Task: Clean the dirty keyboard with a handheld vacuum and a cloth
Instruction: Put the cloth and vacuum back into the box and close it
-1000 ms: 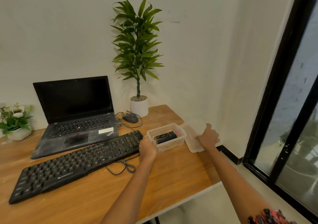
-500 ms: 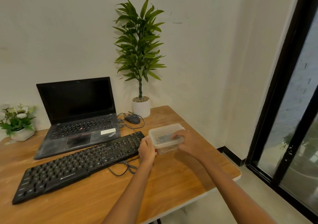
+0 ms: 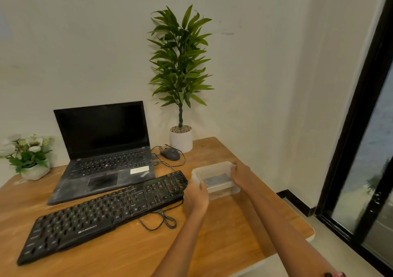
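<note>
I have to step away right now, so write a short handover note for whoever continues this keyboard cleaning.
Left hand holds the near-left edge of the clear plastic container; right hand grips its far-right rim.
A dark object, maybe the vacuum, lies inside the container; no cloth is visible.
The keyboard lies on the desk in front of the laptop, untouched.
Done: nothing visibly cleaned.
Left: take out the tools, vacuum the keys, wipe.

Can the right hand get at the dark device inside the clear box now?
Probably yes. The right hand already rests on the clear box, which seems lidless, and nothing covers the dark device.
</note>
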